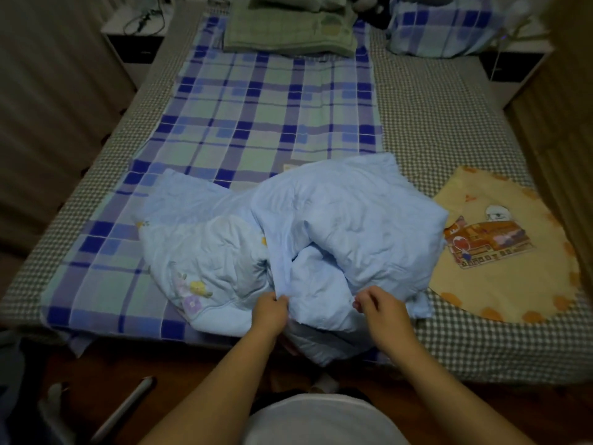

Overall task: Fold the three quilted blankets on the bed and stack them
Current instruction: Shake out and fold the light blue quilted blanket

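Observation:
A light blue quilted blanket (pixel 321 226) with flower embroidery lies crumpled at the near edge of the bed. My left hand (pixel 269 311) pinches a fold of its near edge. My right hand (pixel 378 308) hovers with curled fingers just over the blanket's near right part; whether it grips cloth is unclear. A yellow quilted blanket (pixel 500 284) with a cartoon picture lies spread flat at the right of the bed. A green quilted blanket (pixel 288 36) lies folded at the head of the bed.
A blue plaid sheet (pixel 256 117) covers the middle of the checked bed (pixel 433 117). A plaid pillow (pixel 449 27) sits at the far right. Nightstands (pixel 134 36) flank the headboard. A grey rod (pixel 125 409) lies on the wooden floor at the near left.

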